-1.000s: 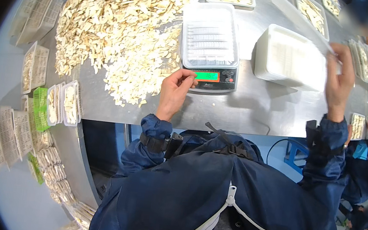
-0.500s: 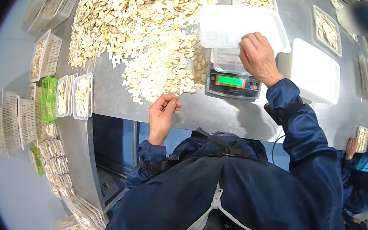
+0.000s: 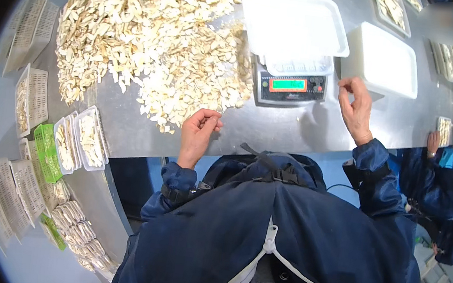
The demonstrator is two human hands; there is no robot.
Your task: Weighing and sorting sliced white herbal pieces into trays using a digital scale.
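My left hand (image 3: 197, 137) hovers by the near edge of a large pile of pale dried slices (image 3: 155, 31), its fingers curled against the thumb. No slice shows in it. To the right of the scale, my right hand (image 3: 357, 108) is loosely closed, fingertips bent toward the thumb, apart from the trays. A white plastic tray (image 3: 294, 25) rests tilted over a black digital scale (image 3: 291, 96) with a lit green display. Under its near edge, a clear tray (image 3: 302, 66) sits on the scale. What lies beneath the white tray is hidden.
A stack of white trays (image 3: 388, 65) stands right of the scale. Filled trays (image 3: 392, 12) lie at the far right. On the left are filled trays (image 3: 91, 139), a green basket (image 3: 47, 152) and white baskets (image 3: 32, 101). Another person's hands (image 3: 434, 141) hold a tray on the right.
My right hand has let go of the white tray and drawn back toward me, to the right of the scale. The left hand keeps its curled pose. The whole view has shifted slightly.
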